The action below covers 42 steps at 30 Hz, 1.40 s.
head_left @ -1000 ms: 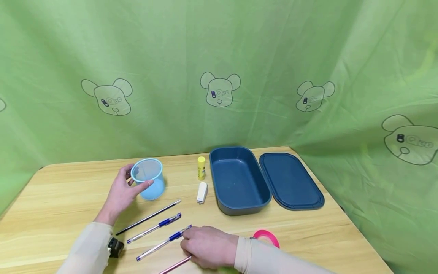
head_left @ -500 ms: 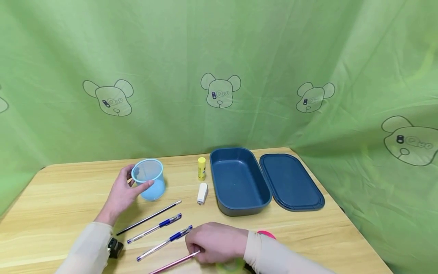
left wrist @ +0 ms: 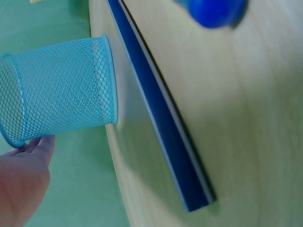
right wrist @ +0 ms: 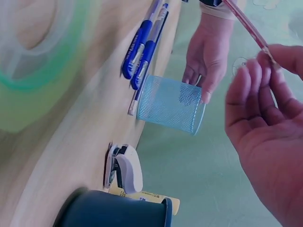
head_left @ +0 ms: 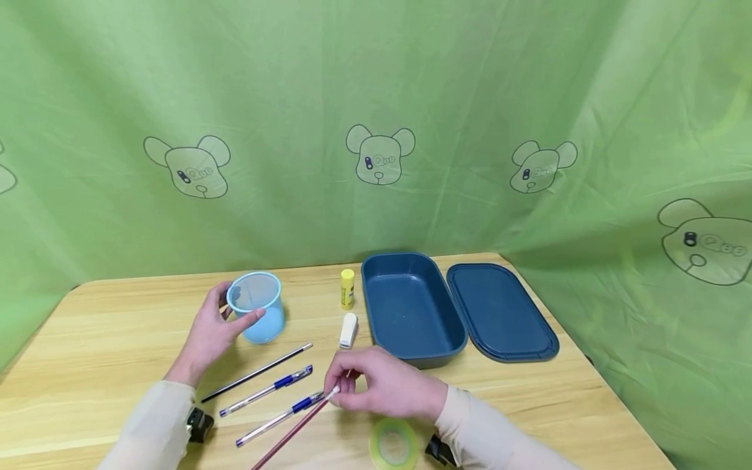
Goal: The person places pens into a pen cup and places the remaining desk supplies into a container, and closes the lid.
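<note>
My left hand (head_left: 213, 329) holds a light blue mesh pen cup (head_left: 266, 323) upright on the table, thumb at the near side of the rim and fingers behind it. My right hand (head_left: 399, 385) pinches a pink pencil (head_left: 290, 434) by its pale end between thumb and fingers, and the shaft slants down toward the near table edge. In the right wrist view the pencil (right wrist: 248, 26) shows between the fingertips. Between the hands lie a dark pencil (head_left: 258, 372) and two blue-gripped pens (head_left: 264, 393), side by side.
A white stapler (head_left: 349, 331) and an upright yellow glue stick (head_left: 348, 290) stand left of an open dark blue box (head_left: 411, 313). Its lid (head_left: 505, 313) lies flat to the right. A roll of clear tape (head_left: 378, 444) sits below the right hand. Green cloth (head_left: 282, 215) hangs behind.
My right hand has lifted the pink pencil and turned it more upright, moving slightly away from me. The pink tape roll is now hidden behind the right arm, and the clear roll shows. Left hand unchanged.
</note>
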### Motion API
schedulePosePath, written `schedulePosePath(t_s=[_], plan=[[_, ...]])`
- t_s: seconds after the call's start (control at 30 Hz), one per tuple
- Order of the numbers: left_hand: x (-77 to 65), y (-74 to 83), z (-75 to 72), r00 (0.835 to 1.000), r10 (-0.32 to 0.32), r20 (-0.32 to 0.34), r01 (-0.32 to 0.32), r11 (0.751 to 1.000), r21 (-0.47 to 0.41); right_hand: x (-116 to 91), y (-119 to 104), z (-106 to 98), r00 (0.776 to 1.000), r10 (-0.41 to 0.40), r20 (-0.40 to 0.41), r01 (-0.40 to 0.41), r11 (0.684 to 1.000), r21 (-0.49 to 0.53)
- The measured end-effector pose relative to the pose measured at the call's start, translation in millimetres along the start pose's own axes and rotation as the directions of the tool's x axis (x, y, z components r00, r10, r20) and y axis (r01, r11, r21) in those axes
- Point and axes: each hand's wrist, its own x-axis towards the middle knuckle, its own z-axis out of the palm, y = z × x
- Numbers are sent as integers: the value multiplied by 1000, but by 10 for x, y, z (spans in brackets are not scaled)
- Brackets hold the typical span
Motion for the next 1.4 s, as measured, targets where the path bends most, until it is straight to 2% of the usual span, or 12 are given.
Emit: schedulePosePath(t_s=[0.13, 0.23, 0.33, 0.43, 0.53, 0.9, 1.27, 1.4], plan=[[-1, -6, -1, 1000, -1, 0, 1, 1000, 1, 10, -18, -23, 997, -9, -75, 18, 993, 117], [-3, -6, 0, 1000, -2, 0, 2, 1000, 0, 22, -34, -33, 991, 1, -132, 29, 974, 223], [-3, -6, 8, 1000, 2, 0, -2, 1000, -1, 34, -54, -41, 985, 50, -163, 14, 930, 368], [-6, -7, 13, 1000, 0, -1, 0, 1000, -3, 45, -68, -43, 982, 91, -165, 4, 865, 501], [-6, -8, 6, 1000, -1, -4, 1, 1000, -3, 61, -73, -52, 982, 72, -175, 40, 827, 561], [-14, 5, -10, 1000, 6, -5, -6, 1000, 8, 119, -103, -159, 964, 60, -258, 99, 823, 560], [-19, -13, 0, 1000, 0, -10, 0, 1000, 4, 225, -130, -339, 897, 150, -416, 78, 873, 482], [-5, -12, 21, 1000, 11, -11, -11, 1000, 7, 247, -114, -448, 878, 161, -451, 90, 870, 485]])
